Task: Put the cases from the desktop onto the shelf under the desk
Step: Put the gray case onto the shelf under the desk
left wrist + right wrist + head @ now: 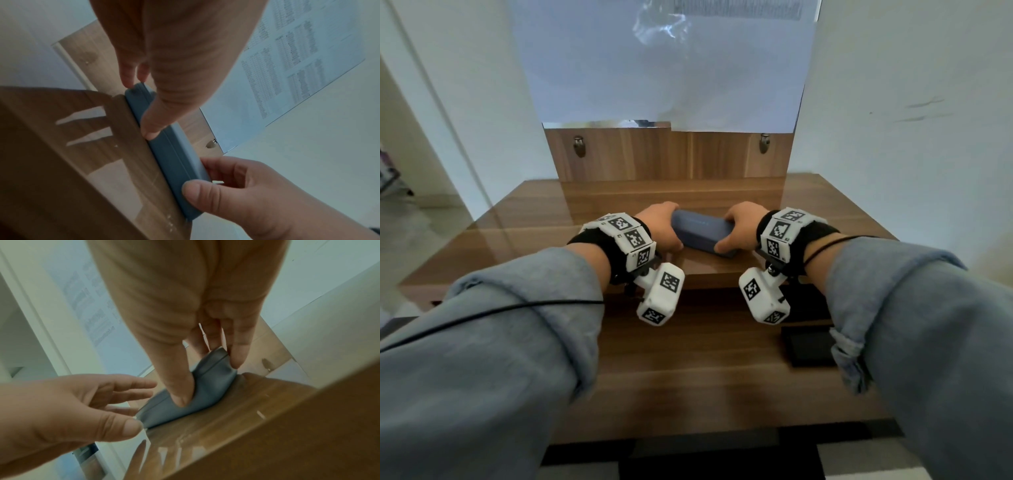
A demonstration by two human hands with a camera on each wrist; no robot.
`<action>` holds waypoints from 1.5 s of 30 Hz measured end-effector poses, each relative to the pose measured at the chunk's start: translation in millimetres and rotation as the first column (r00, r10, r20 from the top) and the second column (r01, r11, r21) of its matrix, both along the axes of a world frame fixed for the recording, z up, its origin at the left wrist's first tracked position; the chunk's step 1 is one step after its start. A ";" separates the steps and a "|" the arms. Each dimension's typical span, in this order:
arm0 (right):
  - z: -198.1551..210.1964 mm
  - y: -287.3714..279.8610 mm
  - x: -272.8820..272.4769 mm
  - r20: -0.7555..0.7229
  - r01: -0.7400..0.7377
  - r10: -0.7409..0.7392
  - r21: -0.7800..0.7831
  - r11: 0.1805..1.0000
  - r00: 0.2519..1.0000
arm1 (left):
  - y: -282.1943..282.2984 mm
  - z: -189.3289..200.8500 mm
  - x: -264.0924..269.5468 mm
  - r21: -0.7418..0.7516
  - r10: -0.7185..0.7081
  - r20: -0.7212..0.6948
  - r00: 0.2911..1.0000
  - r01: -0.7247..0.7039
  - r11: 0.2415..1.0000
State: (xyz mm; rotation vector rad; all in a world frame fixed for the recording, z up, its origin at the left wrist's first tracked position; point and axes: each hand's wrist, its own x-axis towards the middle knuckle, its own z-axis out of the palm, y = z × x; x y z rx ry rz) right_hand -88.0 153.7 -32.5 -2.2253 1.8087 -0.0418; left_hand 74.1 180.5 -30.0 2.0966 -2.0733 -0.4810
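Blue case (700, 230) apparently gripped by both hands on desktop (619, 212)

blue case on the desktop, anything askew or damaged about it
Nothing stands out: the blue case lies closed and intact on the desktop, angled slightly to its edge, with the left hand and right hand gripping its ends.

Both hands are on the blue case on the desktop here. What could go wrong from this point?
1. The blue case is pinched only at its ends, left hand and right hand, thumbs in front; on lifting it could slip or tip.
2. The glossy desktop may let it slide toward the front edge.
3. A black case already lies on the lower shelf, so placement could knock it.
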 end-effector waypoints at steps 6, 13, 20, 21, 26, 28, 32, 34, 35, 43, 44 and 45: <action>11.1 23.2 -28.4 -0.046 -0.068 0.070 0.056 0.996 0.996 | 13.8 2.0 -9.7 0.052 -0.139 0.131 0.982 0.133 0.990; 20.9 66.1 -84.6 -0.103 -0.064 0.076 0.117 0.991 0.992 | 48.2 13.7 -50.9 0.140 -0.339 0.233 0.912 0.313 0.939; 17.1 98.7 -137.2 -0.175 -0.055 0.102 0.255 0.965 0.979 | 74.6 2.9 -110.2 0.231 -0.483 0.268 0.834 0.431 0.872; 14.4 101.3 -144.6 -0.185 -0.049 0.103 0.275 0.960 0.977 | 76.8 -1.4 -118.0 0.252 -0.496 0.256 0.830 0.438 0.863; -4.8 111.7 -173.0 -0.243 -0.035 0.123 0.337 0.941 0.962 | 83.2 -25.3 -148.4 0.371 -0.565 0.192 0.803 0.473 0.799; -12.6 113.5 -181.7 -0.259 -0.023 0.129 0.376 0.926 0.957 | 83.7 -35.7 -158.4 0.405 -0.585 0.171 0.793 0.485 0.776; -24.9 116.0 -189.9 -0.306 -0.020 0.170 0.437 0.899 0.937 | 81.6 -53.2 -174.2 0.459 -0.610 0.158 0.777 0.489 0.742; -29.9 115.5 -190.9 -0.334 -0.034 0.203 0.449 0.893 0.920 | 80.3 -59.0 -179.9 0.469 -0.625 0.170 0.762 0.495 0.731; -32.1 114.9 -191.1 -0.338 -0.038 0.214 0.458 0.888 0.916 | 79.9 -61.6 -182.0 0.472 -0.632 0.177 0.754 0.499 0.727; -46.6 108.4 -189.0 -0.466 -0.064 0.317 0.481 0.874 0.826 | 75.2 -73.9 -193.5 0.499 -0.658 0.190 0.729 0.505 0.704; -46.9 107.1 -188.3 -0.485 -0.067 0.324 0.474 0.878 0.812 | 74.4 -74.8 -193.8 0.493 -0.659 0.195 0.727 0.508 0.706; -46.4 106.2 -187.6 -0.498 -0.069 0.324 0.464 0.883 0.804 | 73.7 -75.8 -193.8 0.488 -0.657 0.199 0.727 0.508 0.710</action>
